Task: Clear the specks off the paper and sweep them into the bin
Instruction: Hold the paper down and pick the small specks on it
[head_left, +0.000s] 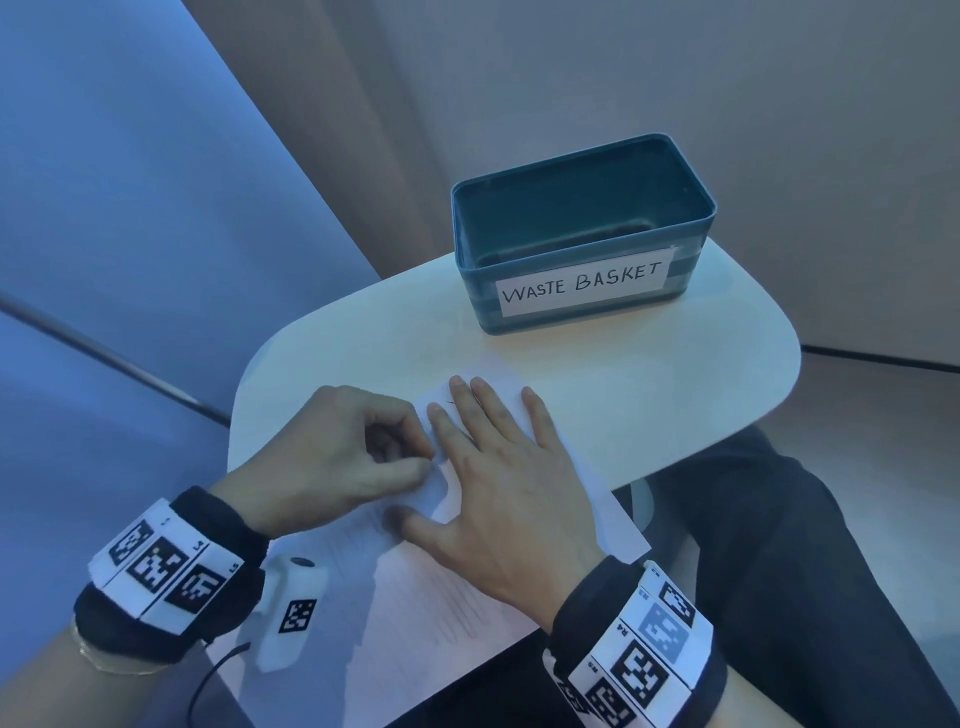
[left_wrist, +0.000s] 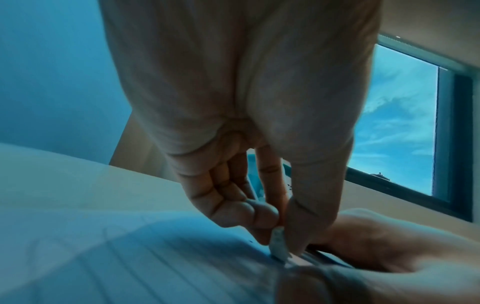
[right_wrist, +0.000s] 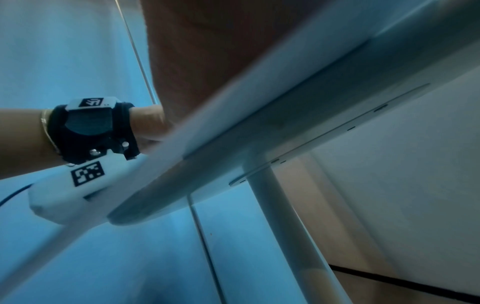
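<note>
paper (head_left: 524, 613) lies low in frame on the bench (head_left: 675, 364); right hand (head_left: 498, 499) flat on it, left hand (head_left: 332, 452) fingers pinch a small white eraser (left_wrist: 278, 244)

Smooth matt white tabletop (head_left: 649, 364); thin white paper (head_left: 467, 613), faintly lined, matt; teal bin (head_left: 582, 291) upper right looks plastic, slight sheen, with a paper label (head_left: 582, 285); cloth wristbands (head_left: 218, 519).

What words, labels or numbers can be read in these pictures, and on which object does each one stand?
"WASTE BASKET": handwritten on the white label on the front of the teal bin.
Small codes beside the wristband markers: too small to read.
Faint lines on the paper: too blurred to read.
</note>
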